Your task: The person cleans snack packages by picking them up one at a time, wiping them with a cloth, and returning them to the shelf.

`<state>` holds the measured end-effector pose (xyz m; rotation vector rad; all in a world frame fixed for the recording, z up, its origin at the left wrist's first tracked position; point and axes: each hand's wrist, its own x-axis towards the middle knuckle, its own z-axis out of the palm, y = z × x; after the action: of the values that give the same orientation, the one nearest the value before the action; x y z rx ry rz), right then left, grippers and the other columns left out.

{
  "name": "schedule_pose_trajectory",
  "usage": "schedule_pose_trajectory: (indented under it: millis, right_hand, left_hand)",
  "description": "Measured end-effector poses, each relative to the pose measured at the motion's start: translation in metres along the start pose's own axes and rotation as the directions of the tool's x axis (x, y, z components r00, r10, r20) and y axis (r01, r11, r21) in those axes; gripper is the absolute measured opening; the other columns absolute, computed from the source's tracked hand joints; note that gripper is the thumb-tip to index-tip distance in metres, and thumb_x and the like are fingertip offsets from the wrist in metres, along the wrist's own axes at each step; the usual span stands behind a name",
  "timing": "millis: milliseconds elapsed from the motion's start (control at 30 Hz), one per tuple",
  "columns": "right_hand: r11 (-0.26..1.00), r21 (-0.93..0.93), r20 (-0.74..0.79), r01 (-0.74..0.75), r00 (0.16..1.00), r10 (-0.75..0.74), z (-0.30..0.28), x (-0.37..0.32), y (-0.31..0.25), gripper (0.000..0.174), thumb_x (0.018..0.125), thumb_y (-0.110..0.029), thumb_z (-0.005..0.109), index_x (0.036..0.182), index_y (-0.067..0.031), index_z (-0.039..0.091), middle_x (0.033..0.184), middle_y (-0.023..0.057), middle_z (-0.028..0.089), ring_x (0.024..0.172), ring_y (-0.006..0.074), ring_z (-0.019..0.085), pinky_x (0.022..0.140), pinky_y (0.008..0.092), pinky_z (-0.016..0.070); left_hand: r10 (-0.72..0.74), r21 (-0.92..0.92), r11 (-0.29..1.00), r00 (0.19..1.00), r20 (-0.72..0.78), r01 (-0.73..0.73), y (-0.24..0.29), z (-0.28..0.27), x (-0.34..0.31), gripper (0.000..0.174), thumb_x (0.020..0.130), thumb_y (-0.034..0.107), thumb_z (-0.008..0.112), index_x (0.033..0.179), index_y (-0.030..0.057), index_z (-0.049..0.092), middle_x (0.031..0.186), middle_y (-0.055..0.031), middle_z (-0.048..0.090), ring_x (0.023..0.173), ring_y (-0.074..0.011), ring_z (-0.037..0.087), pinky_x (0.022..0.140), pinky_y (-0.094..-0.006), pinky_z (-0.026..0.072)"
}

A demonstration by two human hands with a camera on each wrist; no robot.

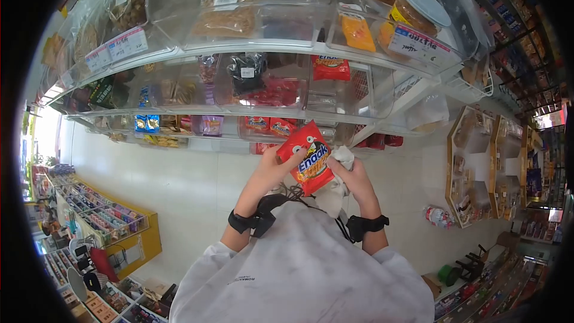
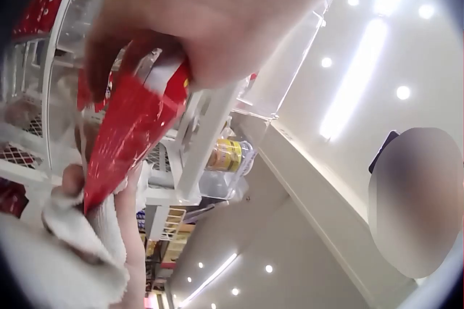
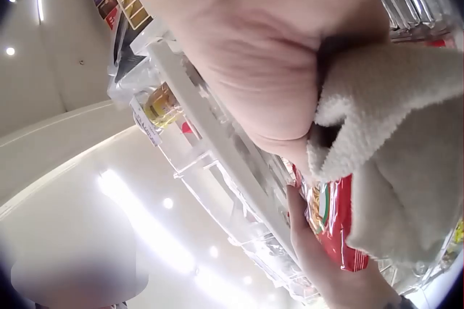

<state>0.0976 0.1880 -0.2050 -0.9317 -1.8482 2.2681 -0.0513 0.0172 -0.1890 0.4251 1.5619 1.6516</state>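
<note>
Just in front of the snack rack [image 1: 412,97], head view, the left hand [image 1: 269,171] is gripping the red Enaak packet [image 1: 312,168], the right hand [image 1: 357,180] pinching white cloth [image 1: 331,198] against it; left wrist view, its glossy wrapper [image 2: 138,122] is risking a slip should grip loosen; right wrist view, cloth is partly covering it.

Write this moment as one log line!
left hand: holds red Enaak packet; right hand: holds white cloth at packet's edge; ahead: shelves

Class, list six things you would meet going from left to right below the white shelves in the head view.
Yellow-sided display stand, left hand, red Enaak snack packet, white cloth, right hand, wooden-edged display rack.
</note>
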Motion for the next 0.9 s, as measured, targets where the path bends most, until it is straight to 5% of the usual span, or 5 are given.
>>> schedule_pose_trajectory:
  millis: [233, 533, 667, 800, 900]
  right_hand:
    - [0.985, -0.04, 0.005, 0.166, 0.986, -0.166, -0.045, 0.03, -0.04, 0.024, 0.095, -0.022, 0.071, 0.103, 0.0009, 0.068, 0.089, -0.0006, 0.067, 0.08, 0.0066, 0.061, 0.072, 0.0248, 0.0498]
    - [0.902, 0.112, -0.318, 0.418, 0.874, -0.366, -0.065, 0.137, -0.046, 0.031, 0.1, -0.023, 0.063, 0.119, 0.0007, 0.062, 0.111, 0.0039, 0.064, 0.1, 0.0096, 0.057, 0.088, 0.0266, 0.0464]
    - [0.881, 0.046, -0.207, 0.47, 0.867, -0.452, -0.071, 0.185, -0.054, 0.041, 0.101, -0.024, 0.061, 0.131, 0.0042, 0.055, 0.128, 0.0105, 0.059, 0.116, 0.0189, 0.054, 0.103, 0.0326, 0.0402]
    - [0.802, -0.329, 0.024, 0.498, 0.854, -0.52, -0.086, 0.219, -0.055, 0.048, 0.099, -0.025, 0.063, 0.134, 0.0055, 0.051, 0.129, 0.013, 0.059, 0.119, 0.0266, 0.053, 0.106, 0.0365, 0.0374]
    - [0.817, -0.333, -0.158, 0.47, 0.827, -0.54, -0.091, 0.178, -0.059, 0.048, 0.097, -0.025, 0.066, 0.133, 0.0042, 0.052, 0.126, 0.0129, 0.061, 0.112, 0.0235, 0.057, 0.1, 0.0352, 0.0432]
  left_hand:
    - [-0.113, 0.003, 0.994, 0.991, -0.065, 0.114, -0.002, 0.015, 0.006, 0.041, 0.103, 0.029, 0.058, 0.124, -0.0053, 0.062, 0.105, -0.0086, 0.071, 0.096, -0.0136, 0.066, 0.085, -0.029, 0.0516]
    - [-0.112, -0.063, 0.993, 0.954, -0.277, 0.098, -0.005, 0.016, -0.024, 0.048, 0.106, 0.034, 0.047, 0.133, -0.0052, 0.056, 0.114, -0.0154, 0.069, 0.102, -0.0225, 0.068, 0.088, -0.0331, 0.0526]
    - [-0.161, -0.346, 0.937, 0.934, -0.319, 0.043, -0.029, -0.008, -0.029, 0.045, 0.107, 0.032, 0.044, 0.131, -0.0039, 0.056, 0.113, -0.0157, 0.07, 0.102, -0.0249, 0.069, 0.089, -0.0328, 0.0532]
    - [-0.269, -0.51, 0.857, 0.903, -0.334, 0.067, -0.068, -0.045, -0.012, 0.041, 0.105, 0.028, 0.044, 0.129, -0.0031, 0.057, 0.114, -0.0145, 0.068, 0.105, -0.0249, 0.066, 0.091, -0.0333, 0.0517]
    - [-0.286, -0.456, 0.881, 0.908, -0.304, 0.125, -0.073, -0.057, 0.0, 0.041, 0.105, 0.028, 0.043, 0.129, -0.0009, 0.058, 0.116, -0.0142, 0.067, 0.107, -0.0249, 0.065, 0.092, -0.0335, 0.0509]
